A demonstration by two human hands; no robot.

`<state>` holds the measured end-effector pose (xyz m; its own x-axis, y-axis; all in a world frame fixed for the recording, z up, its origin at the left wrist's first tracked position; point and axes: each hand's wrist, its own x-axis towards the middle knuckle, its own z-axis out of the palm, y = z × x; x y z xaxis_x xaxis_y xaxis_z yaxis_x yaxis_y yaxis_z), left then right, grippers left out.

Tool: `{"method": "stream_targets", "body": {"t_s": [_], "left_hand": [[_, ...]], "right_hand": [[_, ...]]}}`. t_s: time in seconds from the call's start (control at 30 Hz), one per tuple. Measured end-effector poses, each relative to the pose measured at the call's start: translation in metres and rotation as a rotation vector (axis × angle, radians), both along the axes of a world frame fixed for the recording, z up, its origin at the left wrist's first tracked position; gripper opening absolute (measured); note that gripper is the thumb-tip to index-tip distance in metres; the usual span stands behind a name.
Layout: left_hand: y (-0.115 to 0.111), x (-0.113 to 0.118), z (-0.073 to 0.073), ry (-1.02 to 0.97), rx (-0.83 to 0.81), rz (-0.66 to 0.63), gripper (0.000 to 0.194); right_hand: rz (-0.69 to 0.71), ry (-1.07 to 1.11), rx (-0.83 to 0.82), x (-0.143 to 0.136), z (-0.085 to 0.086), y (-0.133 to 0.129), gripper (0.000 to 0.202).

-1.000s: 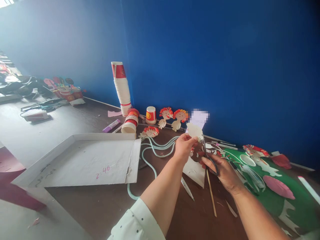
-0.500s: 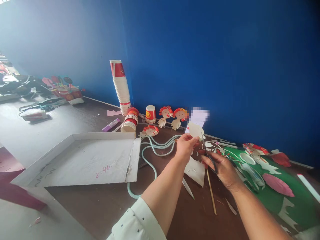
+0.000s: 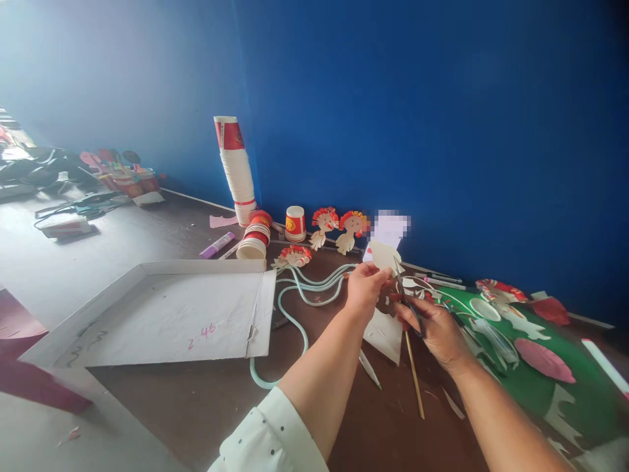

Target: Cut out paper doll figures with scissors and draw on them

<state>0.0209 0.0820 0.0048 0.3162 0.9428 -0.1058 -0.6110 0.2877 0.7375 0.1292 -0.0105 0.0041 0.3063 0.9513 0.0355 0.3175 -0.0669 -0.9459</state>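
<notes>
My left hand (image 3: pixel 367 286) pinches a cream-white piece of paper (image 3: pixel 383 254) by its lower edge, holding it up above the table. My right hand (image 3: pixel 437 328) is closed around the handles of dark scissors (image 3: pixel 407 298). The scissor blades point up and meet the right edge of the paper. Below the hands lies a larger white sheet (image 3: pixel 384 335), partly covered by them. A thin wooden stick (image 3: pixel 415 380) and a white pen (image 3: pixel 369 369) lie close by on the brown table.
A shallow white cardboard box (image 3: pixel 162 314) lies at left. Behind it stand a tall stack of paper cups (image 3: pixel 237 174) and an upturned red cup (image 3: pixel 295 224). Paper lion figures (image 3: pixel 324 226) lean on the blue wall. Pale blue cord (image 3: pixel 299 305) loops mid-table. A green mat (image 3: pixel 584 387) with scraps lies right.
Hardly anything differs. Both hands keep the paper and the scissors in nearly the same place, and the whole view has shifted slightly.
</notes>
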Motion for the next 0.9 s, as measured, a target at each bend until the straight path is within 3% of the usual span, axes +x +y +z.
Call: {"method": "stream_targets", "body": {"t_s": [0.9], "left_hand": [[0.0011,-0.0009,0.0004,-0.063,0.019,-0.013,0.036]], "right_hand": [[0.021,-0.037,0.003,0.0033,-0.0034,0.0011,0.044]]}}
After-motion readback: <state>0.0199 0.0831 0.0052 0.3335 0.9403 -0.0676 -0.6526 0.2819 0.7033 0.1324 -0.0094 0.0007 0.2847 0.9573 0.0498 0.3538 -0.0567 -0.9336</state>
